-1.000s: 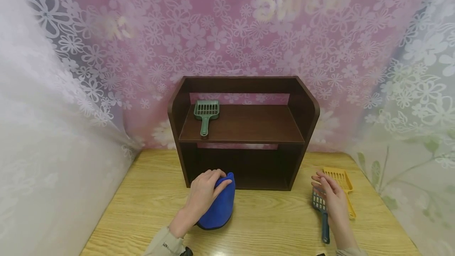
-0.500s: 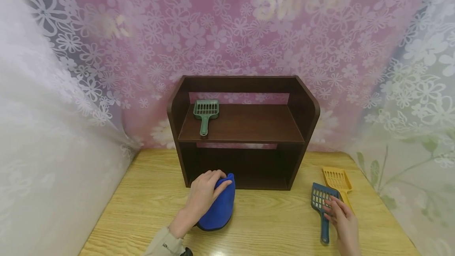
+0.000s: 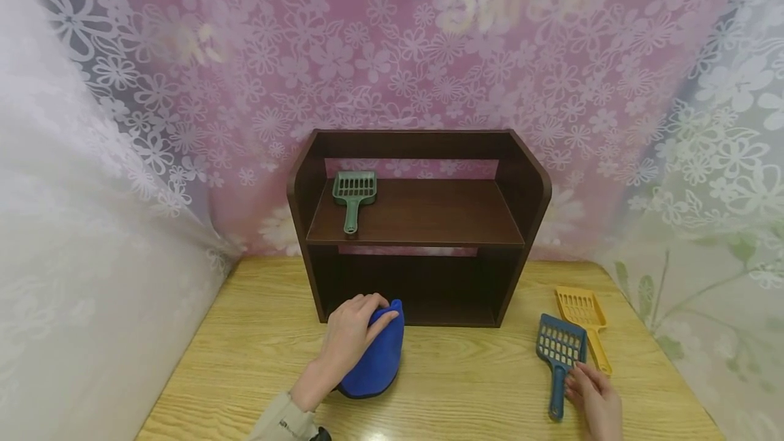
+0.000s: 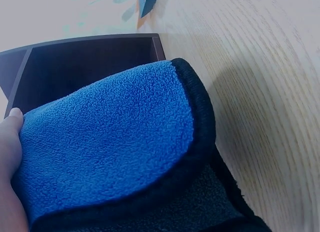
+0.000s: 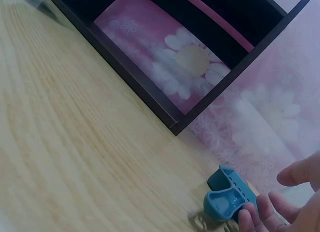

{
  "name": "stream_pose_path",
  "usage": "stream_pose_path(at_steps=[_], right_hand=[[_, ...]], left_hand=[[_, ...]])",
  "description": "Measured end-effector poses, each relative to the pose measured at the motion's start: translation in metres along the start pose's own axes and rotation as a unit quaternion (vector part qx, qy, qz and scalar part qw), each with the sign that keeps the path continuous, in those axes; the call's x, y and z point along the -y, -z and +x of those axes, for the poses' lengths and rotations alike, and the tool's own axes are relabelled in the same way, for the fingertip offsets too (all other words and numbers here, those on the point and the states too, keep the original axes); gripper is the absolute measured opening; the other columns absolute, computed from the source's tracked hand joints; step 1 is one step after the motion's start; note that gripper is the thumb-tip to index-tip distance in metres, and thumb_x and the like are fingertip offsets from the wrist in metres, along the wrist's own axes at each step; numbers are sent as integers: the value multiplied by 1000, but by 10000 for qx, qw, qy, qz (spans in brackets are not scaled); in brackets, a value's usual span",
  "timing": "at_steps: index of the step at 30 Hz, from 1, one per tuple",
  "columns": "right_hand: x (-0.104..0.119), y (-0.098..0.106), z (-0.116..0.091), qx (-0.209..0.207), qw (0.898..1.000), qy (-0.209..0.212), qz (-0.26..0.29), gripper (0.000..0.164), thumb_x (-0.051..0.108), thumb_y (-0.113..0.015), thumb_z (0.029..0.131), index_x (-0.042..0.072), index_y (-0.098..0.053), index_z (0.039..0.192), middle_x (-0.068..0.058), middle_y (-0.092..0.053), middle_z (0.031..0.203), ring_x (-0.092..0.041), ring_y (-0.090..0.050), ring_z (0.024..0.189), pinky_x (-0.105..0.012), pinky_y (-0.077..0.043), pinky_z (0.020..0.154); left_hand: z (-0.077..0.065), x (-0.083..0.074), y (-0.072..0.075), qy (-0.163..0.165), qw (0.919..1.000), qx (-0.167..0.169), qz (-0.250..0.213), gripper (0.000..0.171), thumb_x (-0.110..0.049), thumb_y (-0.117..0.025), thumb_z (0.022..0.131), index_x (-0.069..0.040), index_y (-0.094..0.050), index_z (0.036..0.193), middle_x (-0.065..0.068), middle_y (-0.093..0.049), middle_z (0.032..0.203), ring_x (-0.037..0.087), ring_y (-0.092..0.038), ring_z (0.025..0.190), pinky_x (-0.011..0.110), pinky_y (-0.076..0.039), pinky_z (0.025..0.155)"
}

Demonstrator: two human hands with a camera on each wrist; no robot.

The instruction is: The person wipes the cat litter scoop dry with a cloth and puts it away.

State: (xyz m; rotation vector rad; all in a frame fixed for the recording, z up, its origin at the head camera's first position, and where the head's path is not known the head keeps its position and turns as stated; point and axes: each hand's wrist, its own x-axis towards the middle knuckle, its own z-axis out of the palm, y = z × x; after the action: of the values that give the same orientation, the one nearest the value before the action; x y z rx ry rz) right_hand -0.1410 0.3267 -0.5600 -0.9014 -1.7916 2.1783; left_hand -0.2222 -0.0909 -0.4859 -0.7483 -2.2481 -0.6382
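My left hand point(image 3: 352, 335) pinches the top of a folded blue cloth point(image 3: 376, 359) with dark edging, in front of the shelf. In the left wrist view the cloth point(image 4: 110, 137) shows a fuzzy blue face and a black border, with the thumb along its left edge. On the right of the table lies a dark blue litter scoop point(image 3: 560, 346), handle toward me. My right hand point(image 3: 594, 397) is beside its handle, fingers loosely bent and thumb apart in the right wrist view. There, the fingertips reach the scoop point(image 5: 227, 199); firm contact is hard to tell.
A yellow litter scoop point(image 3: 582, 308) lies just behind and right of the blue one. The dark brown two-tier shelf point(image 3: 429, 213) stands at the back, with a green litter scoop point(image 3: 354, 189) on its upper board, left side. Floral curtains hang around the wooden table point(image 3: 465, 380).
My right hand has drawn back from over the blue scoop's head to beside its handle. The scoop's handle end has swung slightly left. The left hand and cloth stay in place.
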Motion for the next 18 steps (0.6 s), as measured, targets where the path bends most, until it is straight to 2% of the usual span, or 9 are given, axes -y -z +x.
stream_pose_path(at_steps=[1, 2, 4, 6, 8, 12, 16, 18], right_hand=[[-1, 0, 0, 37, 9999, 11, -103, 15, 13, -54, 104, 20, -67, 102, 16, -66, 75, 0, -64, 71, -19, -56, 69], [-3, 1, 0, 87, 9997, 9, -213, 15, 13, -53, 104, 11, -66, 113, 15, -65, 75, 1, -64, 71, -19, -56, 69], [-4, 2, 0, 264, 9986, -2, -464, 36, 14, -52, 104, -8, -52, 133, 13, -64, 76, 1, -63, 71, -19, -56, 70], [-5, 4, 0, 512, 9967, -110, -620, 56, 16, -51, 104, -20, -33, 143, 11, -64, 79, 1, -64, 72, -20, -56, 73], [-4, 6, 1, 834, 9940, -309, -635, 59, 17, -46, 106, -22, -26, 145, 9, -64, 82, -1, -66, 74, -22, -57, 76], [-2, 10, 1, 1406, 9867, -769, -264, 47, 17, -40, 108, -19, -36, 138, 4, -66, 87, -7, -68, 80, -28, -58, 82], [-1, 11, 1, 1718, 9804, -947, -182, 52, 18, -39, 109, -19, -29, 144, 2, -67, 90, -10, -68, 84, -31, -57, 84], [-1, 10, 1, 1712, 9797, -1003, -277, 58, 22, -41, 109, -20, -25, 147, 2, -68, 91, -10, -69, 84, -31, -57, 83]], left_hand=[[0, 0, 0, -4, 10000, -2, -2, 17, -34, -76, 91, -19, -69, 96, -9, -69, 80, 4, -56, 66, 17, -47, 58], [0, 0, 0, -7, 10000, 1, -5, 17, -34, -76, 91, -19, -69, 96, -9, -69, 80, 4, -56, 66, 17, -47, 58], [0, -1, -1, -12, 10000, 15, -17, 17, -34, -76, 92, -19, -69, 97, -9, -69, 81, 4, -56, 67, 17, -48, 58], [1, -1, -1, -19, 10000, 26, -24, 17, -34, -76, 92, -19, -69, 97, -9, -69, 81, 4, -56, 67, 17, -47, 58], [1, -1, -1, -22, 10000, 27, -14, 17, -34, -75, 92, -19, -69, 97, -9, -69, 81, 4, -55, 67, 17, -47, 58], [1, -2, 0, -32, 10000, 22, -15, 17, -34, -75, 92, -19, -69, 97, -9, -70, 81, 4, -55, 67, 17, -47, 58], [2, -2, 1, -18, 10000, 58, -29, 16, -34, -75, 92, -19, -69, 97, -9, -70, 81, 4, -55, 67, 17, -47, 58], [2, -2, 1, -1, 10000, 82, -19, 16, -33, -75, 93, -20, -69, 98, -9, -70, 81, 3, -55, 67, 17, -48, 58]])
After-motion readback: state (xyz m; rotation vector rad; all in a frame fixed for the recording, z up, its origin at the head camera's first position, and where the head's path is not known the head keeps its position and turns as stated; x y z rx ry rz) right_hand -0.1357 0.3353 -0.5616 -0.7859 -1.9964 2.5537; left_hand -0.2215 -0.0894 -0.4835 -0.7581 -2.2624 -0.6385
